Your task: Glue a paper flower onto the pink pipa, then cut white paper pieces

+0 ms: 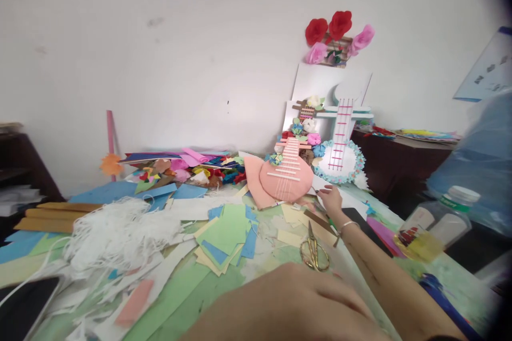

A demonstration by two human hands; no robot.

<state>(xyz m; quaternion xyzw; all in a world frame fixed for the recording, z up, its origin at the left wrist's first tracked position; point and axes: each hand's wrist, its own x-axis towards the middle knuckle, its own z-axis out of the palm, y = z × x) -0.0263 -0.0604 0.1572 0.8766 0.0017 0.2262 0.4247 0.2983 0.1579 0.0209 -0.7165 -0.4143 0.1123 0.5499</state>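
My right hand point(331, 200) reaches far across the table, its fingers stretched out and apart with nothing visible in them. It is just right of a pink paper lute point(286, 177) with pale strips and strings, over white paper. Close to the camera, the back of my left hand point(290, 303) fills the bottom middle, blurred, its fingertips hidden. Gold-handled scissors point(314, 250) lie between the hands, blades pointing away. To their left is a loose stack of green, blue and cream paper pieces point(228, 232).
A tangle of white string point(116, 232) covers the left side among paper scraps. A phone point(28, 303) lies at the lower left. A bottle with yellow liquid point(438, 224) stands right of my arm. Behind are a white paper lute point(341, 138) and paper flowers point(340, 25).
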